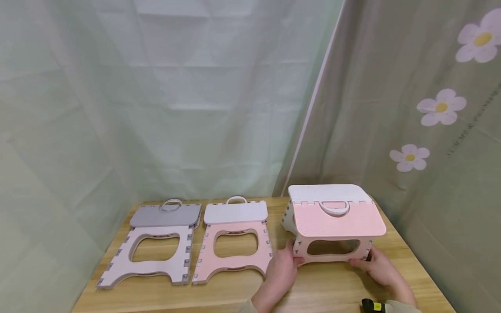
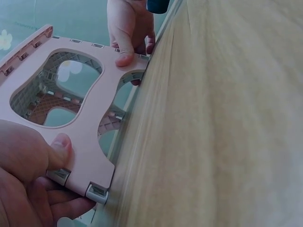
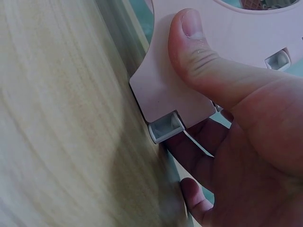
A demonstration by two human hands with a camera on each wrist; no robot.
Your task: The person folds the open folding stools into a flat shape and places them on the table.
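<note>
A pink and white folding step stool (image 1: pixel 336 219) stands unfolded at the right of the table, its small white handle lying on the top. My left hand (image 1: pixel 282 266) grips its near left leg, thumb on the pink front panel and fingers curled behind the edge. At the near right leg my right hand (image 1: pixel 383 268) holds on the same way. In the right wrist view the right thumb (image 3: pixel 191 42) presses the panel just above the foot. The left wrist view shows both hands on the front panel (image 2: pixel 90 142), its feet right at the wooden tabletop.
Left of the stool lies a folded pink and white stool (image 1: pixel 235 261), and beyond it a folded grey and white one (image 1: pixel 156 265). The wooden table (image 1: pixel 219 300) is backed by pale green curtains (image 1: pixel 195 108). A dark band (image 1: pixel 373 305) sits on the right wrist.
</note>
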